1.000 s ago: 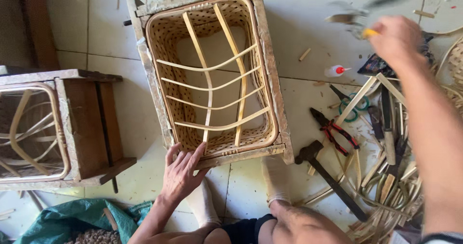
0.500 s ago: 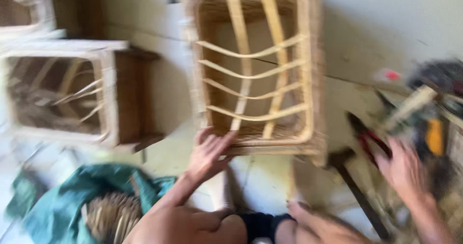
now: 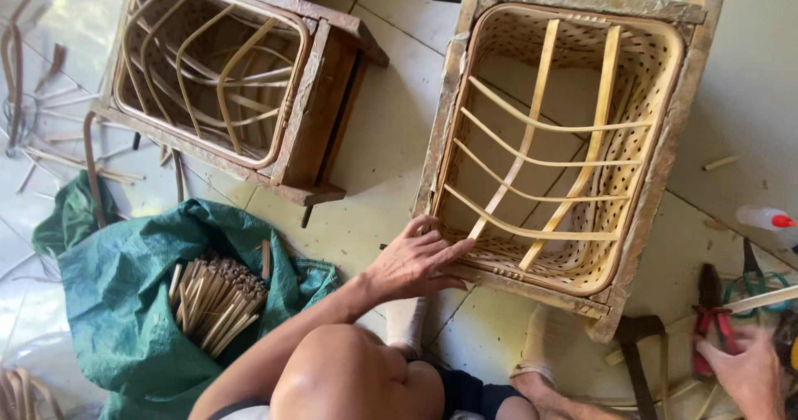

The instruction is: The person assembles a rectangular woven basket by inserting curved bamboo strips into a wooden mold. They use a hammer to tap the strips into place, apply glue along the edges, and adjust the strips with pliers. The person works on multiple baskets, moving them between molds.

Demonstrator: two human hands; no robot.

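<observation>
Two wooden frames holding half-woven rattan baskets sit on the tiled floor as a person works seated between them. The left hand (image 3: 413,258) lies flat with fingers spread on the near left corner of the right-hand basket frame (image 3: 657,162), the fingertips touching the rim where the bent cane ribs (image 3: 532,158) meet it; the hand grasps nothing. The right hand (image 3: 748,374), at the near right edge of the scene, reaches among tools on the floor beside red-handled pliers (image 3: 713,320); I cannot tell whether its fingers have closed on anything. A hammer (image 3: 636,358) lies just left of that hand, and a small clear bottle with a red cap (image 3: 766,219) stands farther off to the right. The second basket frame (image 3: 220,79) rests at far left, and near it an open green sack (image 3: 125,304) holds a bundle of cut cane sticks (image 3: 216,299).
</observation>
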